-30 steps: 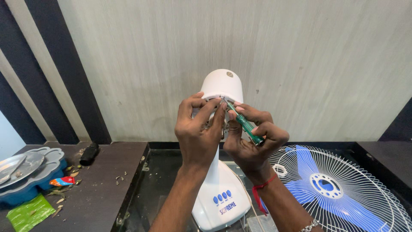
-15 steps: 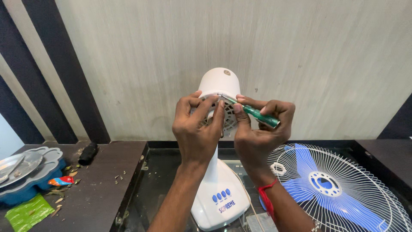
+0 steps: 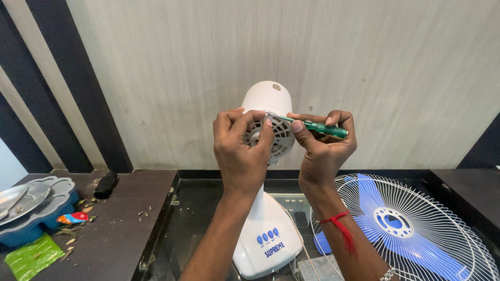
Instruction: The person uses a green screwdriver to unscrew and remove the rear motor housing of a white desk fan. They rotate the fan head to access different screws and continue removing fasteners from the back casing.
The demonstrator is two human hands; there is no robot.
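Note:
A white table fan stands upright without its guard, its motor housing [image 3: 271, 99] at chest height and its base [image 3: 265, 244] with several blue buttons on a glass tabletop. My left hand [image 3: 240, 151] grips the left side of the vented motor housing, fingers curled over it. My right hand [image 3: 323, 145] holds a green-handled screwdriver [image 3: 317, 127] nearly level, its tip touching the housing's upper front near my left fingertips. A red thread is tied around my right wrist.
A white wire fan guard with blue blades [image 3: 401, 229] lies at the right on the glass table. To the left, a dark wooden ledge [image 3: 104, 224] carries scattered crumbs, a small black object [image 3: 107, 184], a blue tray with metal plates [image 3: 31, 203] and a green wrapper [image 3: 31, 257].
My right hand rose and swung the screwdriver from a downward slant to nearly level, tip now at the housing's upper front. My left hand stayed on the housing.

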